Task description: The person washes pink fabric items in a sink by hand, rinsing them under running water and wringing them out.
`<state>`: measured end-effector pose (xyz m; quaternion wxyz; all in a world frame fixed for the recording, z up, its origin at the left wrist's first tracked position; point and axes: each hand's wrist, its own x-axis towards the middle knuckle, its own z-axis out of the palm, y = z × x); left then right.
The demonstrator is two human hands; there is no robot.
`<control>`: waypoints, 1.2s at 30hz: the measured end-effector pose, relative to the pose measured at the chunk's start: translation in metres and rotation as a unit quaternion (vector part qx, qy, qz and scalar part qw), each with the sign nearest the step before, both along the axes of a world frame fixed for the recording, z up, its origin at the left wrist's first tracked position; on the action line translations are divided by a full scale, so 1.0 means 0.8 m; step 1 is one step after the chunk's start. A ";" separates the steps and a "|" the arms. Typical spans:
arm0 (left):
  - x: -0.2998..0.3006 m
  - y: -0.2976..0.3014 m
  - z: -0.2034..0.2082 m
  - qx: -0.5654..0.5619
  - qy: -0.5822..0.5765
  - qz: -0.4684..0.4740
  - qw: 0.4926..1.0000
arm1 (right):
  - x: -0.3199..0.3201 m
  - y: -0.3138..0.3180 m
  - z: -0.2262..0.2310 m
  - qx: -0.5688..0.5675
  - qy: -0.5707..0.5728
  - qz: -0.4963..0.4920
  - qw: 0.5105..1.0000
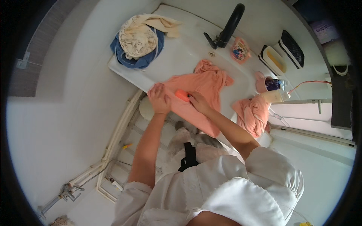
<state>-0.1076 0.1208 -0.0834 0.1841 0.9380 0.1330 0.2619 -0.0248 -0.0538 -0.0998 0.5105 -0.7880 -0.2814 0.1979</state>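
Observation:
A salmon-pink garment [205,84] is spread over the front of the white washbasin, its lower part draped across the near edge. At its left end my left hand [160,100] is closed on the cloth and keeps it stretched. My right hand [198,103] grips the right end of a bright orange rounded bar [182,95], which rests against the fabric. Whether the bar is soap or a brush I cannot tell. A second bundle of pink cloth [253,115] is heaped on the basin's right rim, near my right forearm.
Blue cloth [126,55] and cream patterned cloth [138,39] are piled at the basin's left corner. A black faucet [228,28] rises at the back. On the right stand a pink printed pouch [240,51], a soap box [273,60], a pink cup [261,81] and a cream tube [273,96].

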 end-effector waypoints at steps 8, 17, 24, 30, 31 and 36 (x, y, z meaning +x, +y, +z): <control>0.002 0.002 -0.002 0.015 -0.026 -0.005 1.000 | 0.013 0.066 0.022 -0.096 -0.049 0.083 0.991; -0.001 0.006 -0.006 0.024 -0.024 -0.008 0.999 | -0.026 -0.033 0.031 -0.065 0.094 0.133 0.985; -0.002 0.008 -0.005 0.030 -0.036 -0.015 0.999 | -0.025 -0.066 0.053 -0.113 0.194 0.144 0.964; -0.001 0.009 -0.004 0.025 -0.051 -0.017 0.998 | -0.038 -0.080 0.043 -0.191 0.049 0.128 0.972; -0.005 0.013 -0.008 0.031 -0.059 -0.014 0.998 | -0.052 -0.050 0.054 -0.245 0.005 0.103 0.964; -0.001 0.005 0.002 0.039 -0.049 -0.033 0.997 | -0.063 -0.047 0.052 -0.209 -0.037 0.070 0.975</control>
